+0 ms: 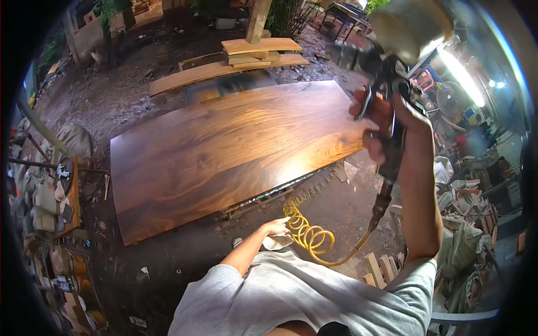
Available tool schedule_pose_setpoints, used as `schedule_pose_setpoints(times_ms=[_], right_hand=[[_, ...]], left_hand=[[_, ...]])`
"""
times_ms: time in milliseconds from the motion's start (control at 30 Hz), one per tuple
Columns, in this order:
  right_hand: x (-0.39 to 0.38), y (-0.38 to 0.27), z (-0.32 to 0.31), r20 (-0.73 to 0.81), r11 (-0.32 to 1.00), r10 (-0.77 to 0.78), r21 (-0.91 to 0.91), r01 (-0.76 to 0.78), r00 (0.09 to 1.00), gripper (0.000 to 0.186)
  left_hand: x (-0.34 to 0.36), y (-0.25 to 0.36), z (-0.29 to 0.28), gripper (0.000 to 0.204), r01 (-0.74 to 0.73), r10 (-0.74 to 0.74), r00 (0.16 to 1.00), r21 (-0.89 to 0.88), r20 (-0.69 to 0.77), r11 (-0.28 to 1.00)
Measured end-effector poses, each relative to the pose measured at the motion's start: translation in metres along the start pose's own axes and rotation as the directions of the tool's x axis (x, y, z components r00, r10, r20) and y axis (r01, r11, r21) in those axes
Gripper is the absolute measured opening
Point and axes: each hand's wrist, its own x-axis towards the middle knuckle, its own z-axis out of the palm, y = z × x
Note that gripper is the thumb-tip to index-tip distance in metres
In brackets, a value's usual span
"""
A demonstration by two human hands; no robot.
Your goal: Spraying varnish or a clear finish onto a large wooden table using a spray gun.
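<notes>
My right hand [386, 115] is raised high at the right, wrapped round a dark spray gun [392, 84] with a cup [409, 28] on top, blurred. A yellow coiled hose [316, 241] hangs from the gun's handle. My left hand [276, 228] is low at the centre beside the coils, closed on a white cloth [277, 242]. A large glossy wooden slab [213, 157] with dark grain lies in front of me, reflecting light near its front edge.
Stacked planks [224, 73] lie behind the slab. Along the left stands clutter with containers [45, 218]. At the right are a fan [451, 98], a bright tube light [462, 78], sacks [459, 246] and wood offcuts [381, 269]. A post [258, 22] rises at the back.
</notes>
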Motion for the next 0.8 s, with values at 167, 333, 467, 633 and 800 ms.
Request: schedule_pose_setpoints(times_ms=[167, 333, 467, 633, 800], right_hand=[[0.084, -0.031, -0.034, -0.095, 0.976, -0.091, -0.205, 0.070, 0.991, 0.051], [0.177, -0.042, -0.120, -0.143, 0.973, -0.050, -0.229, 0.016, 0.988, 0.043], [0.253, -0.041, -0.266, -0.411, 0.906, -0.155, -0.422, -0.037, 0.899, 0.026], [0.333, -0.055, -0.441, -0.515, 0.666, -0.406, -0.733, -0.141, 0.755, 0.030], [0.413, -0.049, -0.570, -0.655, 0.612, -0.408, -0.713, -0.342, 0.636, 0.035]], left_hand=[[0.005, 0.071, 0.009, 0.060, -0.011, 0.108, 0.947, -0.306, 0.302, 0.952], [-0.014, 0.115, -0.003, 0.026, -0.328, 0.352, 0.936, 0.369, 0.005, 0.869], [-0.042, 0.131, -0.018, 0.028, -0.242, 0.313, 0.937, 0.358, -0.155, 0.902], [-0.053, 0.145, -0.013, 0.030, 0.037, 0.100, 0.945, 0.406, -0.312, 0.913], [-0.019, 0.148, 0.003, 0.031, 0.070, 0.048, 0.921, 0.286, -0.385, 0.956]])
